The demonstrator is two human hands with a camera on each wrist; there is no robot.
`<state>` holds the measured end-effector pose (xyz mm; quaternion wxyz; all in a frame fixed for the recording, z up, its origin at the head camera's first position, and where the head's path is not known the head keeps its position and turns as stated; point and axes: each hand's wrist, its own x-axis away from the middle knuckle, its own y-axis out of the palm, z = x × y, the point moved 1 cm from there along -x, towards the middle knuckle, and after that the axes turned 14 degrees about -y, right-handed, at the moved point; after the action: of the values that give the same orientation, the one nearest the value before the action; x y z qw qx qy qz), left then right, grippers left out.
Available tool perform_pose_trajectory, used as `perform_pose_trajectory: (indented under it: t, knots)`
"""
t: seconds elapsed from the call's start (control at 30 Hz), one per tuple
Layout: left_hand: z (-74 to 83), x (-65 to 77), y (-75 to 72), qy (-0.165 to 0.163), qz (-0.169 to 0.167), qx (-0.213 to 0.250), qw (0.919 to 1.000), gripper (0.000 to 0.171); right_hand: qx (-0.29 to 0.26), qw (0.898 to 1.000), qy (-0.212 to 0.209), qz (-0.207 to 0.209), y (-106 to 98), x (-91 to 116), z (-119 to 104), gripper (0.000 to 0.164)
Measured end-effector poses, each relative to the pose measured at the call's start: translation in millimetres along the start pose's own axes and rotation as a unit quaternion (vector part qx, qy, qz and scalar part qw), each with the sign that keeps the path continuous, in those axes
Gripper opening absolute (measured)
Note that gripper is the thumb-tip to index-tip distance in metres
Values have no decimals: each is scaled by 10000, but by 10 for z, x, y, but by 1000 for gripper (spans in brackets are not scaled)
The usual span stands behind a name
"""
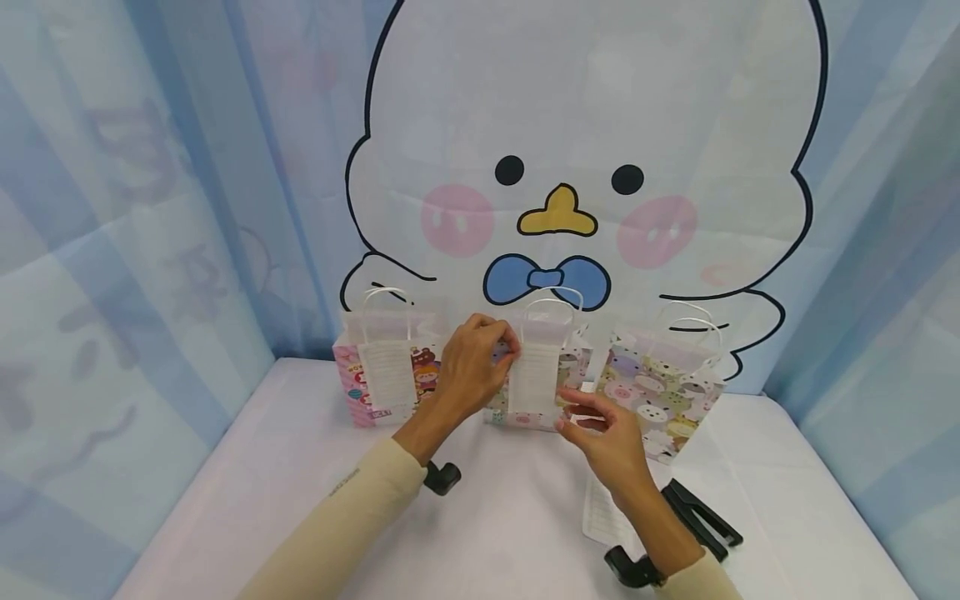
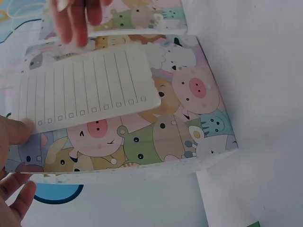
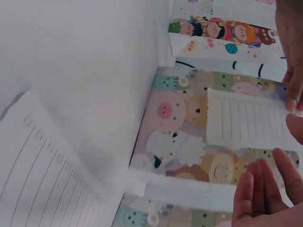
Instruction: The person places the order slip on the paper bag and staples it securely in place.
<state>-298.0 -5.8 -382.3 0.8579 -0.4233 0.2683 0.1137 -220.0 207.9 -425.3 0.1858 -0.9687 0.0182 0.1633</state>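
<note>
A: What sits nearest?

B: At the right, a black stapler (image 1: 684,498) on the white table (image 1: 480,533), beside the right forearm. A loose page (image 1: 606,512) with printed lines lies partly under that forearm.

A: And the right hand (image 1: 603,429)?

B: Its thumb and fingers are bent and parted, with a clear gap between them, and it holds nothing. The fingertips are just beside the lower right edge of the lined sheet (image 1: 534,379); the left wrist view shows a small space between them and the paper.

A: The left hand (image 1: 476,358)?

B: It pinches, with hardly any gap. A fingertip or the thumb presses the sheet near its upper left corner, and other fingers reach past the edge of the middle bag (image 1: 576,367). I can't tell how firm the hold is.

A: So where is the sheet?

B: Upright against the front of the middle bag, below its handles, to the right of the left hand's grip. Most of it hangs lower than the pinch.

A: What stands around it?

B: A pink bag (image 1: 348,375) on the left, bearing a similar sheet, and an animal-print bag (image 1: 652,392) on the right, turned slightly.

A: Farthest back?

B: A curtain (image 1: 562,108) with a big white cartoon bird in a blue bow tie.
</note>
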Motion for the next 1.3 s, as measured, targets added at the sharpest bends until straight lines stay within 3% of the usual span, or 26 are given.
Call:
perform_pose_trajectory:
  t: [0.13, 0.33, 0.47, 0.7, 0.87, 1.0, 1.17, 1.3]
  knots:
    - [-4, 10, 7, 45, 54, 47, 10000, 12, 966, 9951, -96, -200, -214, 151, 69, 45]
    - [-13, 23, 8, 100, 87, 85, 9999, 12, 2358, 9699, -26, -602, -579, 404, 154, 55]
    - [-18, 24, 4, 121, 91, 101, 9998, 13, 2854, 9547, 162, -829, -793, 537, 227, 64]
    - [-19, 29, -8, 167, 46, 189, 9997, 13, 3300, 9373, 442, -1028, -1081, 668, 382, 71]
    - [-20, 28, -3, 172, 33, 209, 9996, 13, 3528, 9226, 714, -1388, -1221, 691, 508, 82]
    - [-22, 23, 5, 194, 62, 223, 9995, 13, 3660, 9103, 804, -1758, -1286, 703, 620, 89]
    - [-22, 12, 9, 195, 80, 247, 9995, 13, 3650, 9081, 678, -1939, -1325, 706, 677, 88]
    - [-16, 3, 8, 172, 107, 254, 9995, 13, 3920, 8924, 845, -2069, -1325, 667, 711, 92]
